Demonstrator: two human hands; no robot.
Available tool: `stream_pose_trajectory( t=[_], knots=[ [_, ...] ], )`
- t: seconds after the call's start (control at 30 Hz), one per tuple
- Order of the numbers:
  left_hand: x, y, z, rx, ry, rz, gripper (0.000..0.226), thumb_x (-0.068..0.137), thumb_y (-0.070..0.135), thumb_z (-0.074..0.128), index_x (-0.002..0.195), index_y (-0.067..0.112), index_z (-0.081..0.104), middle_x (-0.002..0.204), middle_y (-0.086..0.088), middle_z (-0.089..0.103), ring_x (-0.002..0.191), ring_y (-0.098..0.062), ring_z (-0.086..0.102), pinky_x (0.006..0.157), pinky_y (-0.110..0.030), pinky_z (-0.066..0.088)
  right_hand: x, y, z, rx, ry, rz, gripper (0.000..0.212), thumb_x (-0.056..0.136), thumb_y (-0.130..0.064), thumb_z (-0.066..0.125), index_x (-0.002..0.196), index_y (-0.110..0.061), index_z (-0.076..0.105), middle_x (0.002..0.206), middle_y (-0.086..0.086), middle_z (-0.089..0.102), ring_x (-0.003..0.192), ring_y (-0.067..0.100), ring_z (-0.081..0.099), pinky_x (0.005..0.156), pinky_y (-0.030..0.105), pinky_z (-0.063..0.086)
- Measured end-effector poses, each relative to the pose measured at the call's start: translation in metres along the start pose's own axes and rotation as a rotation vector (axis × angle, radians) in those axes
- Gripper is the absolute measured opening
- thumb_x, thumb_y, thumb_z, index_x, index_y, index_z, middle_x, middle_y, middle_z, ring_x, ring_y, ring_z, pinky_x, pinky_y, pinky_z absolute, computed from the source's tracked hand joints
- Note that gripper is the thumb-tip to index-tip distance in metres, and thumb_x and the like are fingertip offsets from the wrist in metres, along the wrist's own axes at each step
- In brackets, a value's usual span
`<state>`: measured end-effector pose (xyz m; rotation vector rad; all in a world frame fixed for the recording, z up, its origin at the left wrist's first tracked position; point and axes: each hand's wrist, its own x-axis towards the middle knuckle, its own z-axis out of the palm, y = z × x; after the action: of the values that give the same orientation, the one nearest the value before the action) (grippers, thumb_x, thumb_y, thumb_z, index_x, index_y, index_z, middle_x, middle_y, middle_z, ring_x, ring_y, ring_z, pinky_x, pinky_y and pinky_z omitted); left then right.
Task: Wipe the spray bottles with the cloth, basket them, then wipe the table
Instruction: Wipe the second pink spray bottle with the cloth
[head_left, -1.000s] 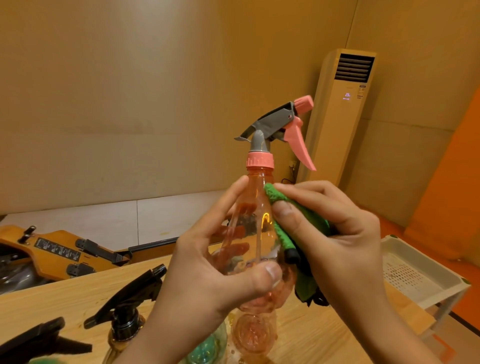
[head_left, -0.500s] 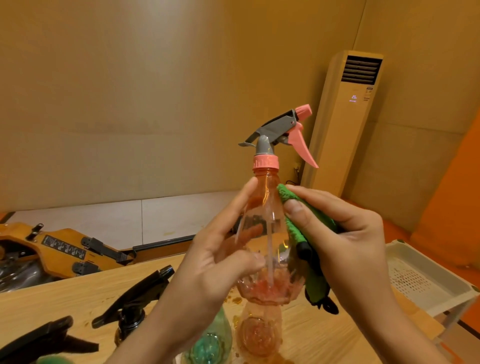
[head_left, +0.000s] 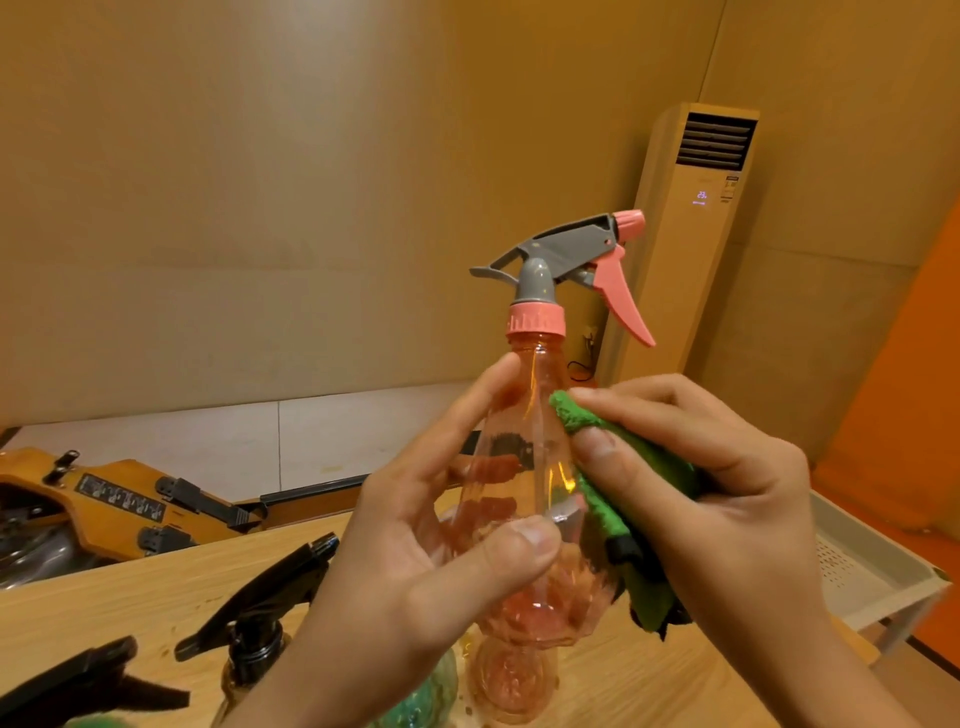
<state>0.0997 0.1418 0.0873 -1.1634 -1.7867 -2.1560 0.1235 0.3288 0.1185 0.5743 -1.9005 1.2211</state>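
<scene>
I hold a clear orange spray bottle (head_left: 524, 467) with a grey head and pink trigger upright above the wooden table (head_left: 104, 608). My left hand (head_left: 415, 561) grips its body, thumb across the front. My right hand (head_left: 727, 514) presses a folded green cloth (head_left: 618, 499) against the bottle's right side, just below the neck. Two black-headed spray bottles stand at lower left, one (head_left: 260, 613) nearer the middle and one (head_left: 88, 686) at the frame edge. A green bottle (head_left: 426, 696) and another orange bottle (head_left: 514, 680) peek out under my hands.
A white perforated basket (head_left: 872, 566) sits at the table's right end, behind my right hand. Beyond the table's far edge lies a wooden machine with black straps (head_left: 119, 504). A tall air conditioner (head_left: 691, 234) stands in the room's corner.
The cloth has slid a little along the bottle's right side, and my left thumb has shifted on the front. The bottle stays upright in my hands.
</scene>
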Motion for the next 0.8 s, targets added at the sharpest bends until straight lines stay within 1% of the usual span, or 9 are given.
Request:
stream_pose_trajectory(
  t=[0.13, 0.17, 0.23, 0.27, 0.33, 0.4, 0.53, 0.63, 0.8],
  knots=[
    [-0.003, 0.003, 0.004, -0.028, 0.013, 0.04, 0.073, 0.077, 0.026, 0.075, 0.143, 0.049, 0.054, 0.143, -0.008, 0.061, 0.128, -0.028, 0.063, 0.099, -0.028, 0.055, 0.007, -0.009, -0.002, -0.113, -0.001, -0.11, 0.022, 0.088, -0.026, 0.077, 0.11, -0.027, 0.078, 0.096, -0.001, 0.072, 0.091, 0.018, 0.07, 0.071, 0.03, 0.055],
    [-0.004, 0.004, 0.006, -0.044, 0.015, 0.049, 0.073, 0.076, 0.025, 0.075, 0.143, 0.048, 0.055, 0.143, -0.01, 0.06, 0.128, -0.029, 0.063, 0.097, -0.028, 0.056, 0.01, -0.01, 0.0, -0.1, 0.016, -0.115, 0.022, 0.089, -0.024, 0.075, 0.111, -0.023, 0.078, 0.098, 0.004, 0.072, 0.088, 0.013, 0.07, 0.072, 0.028, 0.055],
    [-0.005, 0.006, 0.008, -0.048, 0.044, 0.057, 0.074, 0.074, 0.025, 0.076, 0.141, 0.049, 0.056, 0.141, -0.01, 0.061, 0.126, -0.028, 0.064, 0.094, -0.026, 0.057, 0.015, -0.019, 0.005, 0.063, 0.023, -0.086, 0.032, 0.099, -0.022, 0.062, 0.12, 0.0, 0.073, 0.111, 0.031, 0.067, 0.069, -0.008, 0.06, 0.076, 0.02, 0.055],
    [-0.005, 0.005, 0.007, -0.047, 0.067, 0.064, 0.075, 0.072, 0.026, 0.077, 0.14, 0.049, 0.057, 0.14, -0.01, 0.062, 0.124, -0.028, 0.065, 0.092, -0.027, 0.057, 0.016, -0.022, 0.01, 0.105, 0.028, -0.058, 0.036, 0.104, -0.024, 0.056, 0.124, 0.002, 0.07, 0.117, 0.035, 0.065, 0.065, -0.012, 0.054, 0.078, 0.016, 0.054],
    [-0.003, 0.004, 0.003, -0.04, 0.115, 0.071, 0.077, 0.069, 0.029, 0.079, 0.139, 0.051, 0.057, 0.138, -0.01, 0.063, 0.122, -0.029, 0.066, 0.092, -0.036, 0.06, 0.008, -0.016, 0.014, 0.001, 0.045, -0.09, 0.025, 0.099, -0.034, 0.063, 0.119, -0.026, 0.076, 0.109, 0.009, 0.073, 0.084, -0.006, 0.066, 0.079, 0.018, 0.055],
    [-0.001, 0.002, 0.001, -0.029, 0.124, 0.056, 0.078, 0.068, 0.031, 0.081, 0.138, 0.054, 0.057, 0.138, -0.01, 0.062, 0.124, -0.032, 0.065, 0.094, -0.044, 0.058, -0.002, -0.008, 0.011, -0.121, 0.027, -0.136, 0.022, 0.091, -0.032, 0.071, 0.113, -0.035, 0.075, 0.101, -0.007, 0.073, 0.096, 0.007, 0.07, 0.078, 0.017, 0.053],
    [0.0, 0.001, 0.003, -0.02, 0.065, 0.025, 0.076, 0.073, 0.031, 0.079, 0.139, 0.057, 0.053, 0.147, -0.006, 0.055, 0.129, -0.024, 0.062, 0.096, -0.036, 0.058, 0.007, -0.003, 0.012, 0.002, 0.041, -0.031, 0.021, 0.088, -0.025, 0.076, 0.109, -0.027, 0.078, 0.1, -0.007, 0.075, 0.098, 0.015, 0.072, 0.079, 0.022, 0.054],
    [0.001, 0.001, 0.002, -0.014, 0.025, 0.022, 0.073, 0.08, 0.029, 0.076, 0.143, 0.054, 0.05, 0.153, -0.005, 0.05, 0.134, -0.024, 0.058, 0.101, -0.043, 0.056, 0.008, -0.001, 0.016, 0.099, 0.064, 0.02, 0.021, 0.087, -0.024, 0.072, 0.107, -0.024, 0.079, 0.102, -0.007, 0.077, 0.101, 0.013, 0.073, 0.083, 0.021, 0.053],
    [0.002, 0.001, -0.001, -0.044, 0.025, -0.001, 0.071, 0.079, 0.022, 0.079, 0.142, 0.046, 0.057, 0.151, -0.011, 0.051, 0.129, -0.029, 0.063, 0.1, -0.044, 0.056, -0.002, 0.0, 0.013, 0.105, 0.036, 0.056, 0.021, 0.086, -0.026, 0.072, 0.106, -0.027, 0.078, 0.102, -0.007, 0.077, 0.102, 0.014, 0.072, 0.082, 0.019, 0.054]
  ],
)
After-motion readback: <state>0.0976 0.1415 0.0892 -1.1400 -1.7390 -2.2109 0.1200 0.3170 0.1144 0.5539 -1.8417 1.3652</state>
